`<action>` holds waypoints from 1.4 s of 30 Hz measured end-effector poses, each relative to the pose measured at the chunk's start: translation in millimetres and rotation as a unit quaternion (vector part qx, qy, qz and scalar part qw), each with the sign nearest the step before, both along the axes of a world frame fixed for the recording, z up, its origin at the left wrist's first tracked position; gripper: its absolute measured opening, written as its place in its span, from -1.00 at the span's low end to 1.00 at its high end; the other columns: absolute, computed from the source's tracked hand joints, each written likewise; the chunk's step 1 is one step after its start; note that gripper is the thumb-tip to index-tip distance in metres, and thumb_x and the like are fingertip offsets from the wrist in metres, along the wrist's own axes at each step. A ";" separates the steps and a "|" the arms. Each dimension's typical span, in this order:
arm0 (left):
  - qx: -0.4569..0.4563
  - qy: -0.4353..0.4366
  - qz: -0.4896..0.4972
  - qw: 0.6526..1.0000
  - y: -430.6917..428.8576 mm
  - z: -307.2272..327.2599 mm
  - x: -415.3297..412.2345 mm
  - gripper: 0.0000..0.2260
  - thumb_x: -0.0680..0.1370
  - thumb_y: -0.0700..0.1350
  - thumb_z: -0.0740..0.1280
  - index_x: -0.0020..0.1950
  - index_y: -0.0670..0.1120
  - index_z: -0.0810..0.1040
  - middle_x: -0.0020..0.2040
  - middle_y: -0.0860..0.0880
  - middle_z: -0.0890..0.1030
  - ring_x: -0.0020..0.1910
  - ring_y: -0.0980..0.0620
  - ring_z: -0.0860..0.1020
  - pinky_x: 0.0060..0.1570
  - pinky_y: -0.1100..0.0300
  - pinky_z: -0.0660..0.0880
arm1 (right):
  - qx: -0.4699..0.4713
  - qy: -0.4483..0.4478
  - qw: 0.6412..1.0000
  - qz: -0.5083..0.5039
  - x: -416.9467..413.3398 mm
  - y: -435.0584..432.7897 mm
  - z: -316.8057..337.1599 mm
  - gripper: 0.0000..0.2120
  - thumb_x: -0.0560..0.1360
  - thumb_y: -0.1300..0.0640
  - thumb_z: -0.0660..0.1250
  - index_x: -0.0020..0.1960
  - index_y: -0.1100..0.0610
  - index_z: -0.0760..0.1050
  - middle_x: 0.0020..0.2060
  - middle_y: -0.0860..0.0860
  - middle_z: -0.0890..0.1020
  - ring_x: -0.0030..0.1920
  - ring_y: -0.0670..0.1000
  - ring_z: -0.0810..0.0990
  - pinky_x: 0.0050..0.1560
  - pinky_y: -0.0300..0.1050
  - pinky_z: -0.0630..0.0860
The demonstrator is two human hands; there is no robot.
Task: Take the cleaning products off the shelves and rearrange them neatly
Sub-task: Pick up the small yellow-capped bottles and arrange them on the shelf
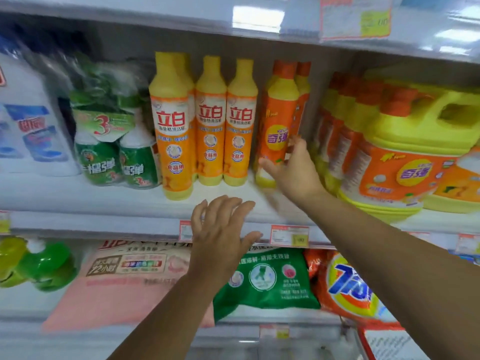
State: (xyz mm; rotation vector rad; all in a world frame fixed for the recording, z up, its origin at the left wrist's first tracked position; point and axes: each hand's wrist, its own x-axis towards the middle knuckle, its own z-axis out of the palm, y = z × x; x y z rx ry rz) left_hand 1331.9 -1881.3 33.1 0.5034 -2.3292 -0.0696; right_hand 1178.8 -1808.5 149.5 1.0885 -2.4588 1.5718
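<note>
Three tall yellow dish-soap bottles [211, 120] with orange labels stand in the middle of the white shelf [124, 201]; the left one sits further forward. To their right stands an orange bottle with a yellow shoulder [279, 118], with more like it behind. My right hand [296, 170] grips this bottle low down, the thumb across its front and the fingers round its right side. My left hand [220, 229] hovers open with spread fingers in front of the shelf edge, below the yellow bottles, holding nothing.
Green bottles in a wrapped pack [117, 152] and white bottles [31, 126] stand at the left. A big yellow jug [415, 152] and a row of bottles fill the right. The lower shelf holds pink [124, 281], green [267, 279] and orange [348, 287] bags.
</note>
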 end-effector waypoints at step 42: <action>0.640 -0.153 -0.280 0.699 208.1 114.0 121.1 -0.30 0.23 -0.15 0.56 0.31 0.12 0.41 0.19 -0.06 0.64 0.16 -0.08 0.63 0.24 -0.21 0.49 | -0.195 -0.363 0.896 0.166 130.6 274.5 48.3 -0.50 0.36 0.10 0.40 0.26 -0.04 0.35 -0.01 0.09 0.57 0.03 0.12 0.59 -0.02 0.09 0.52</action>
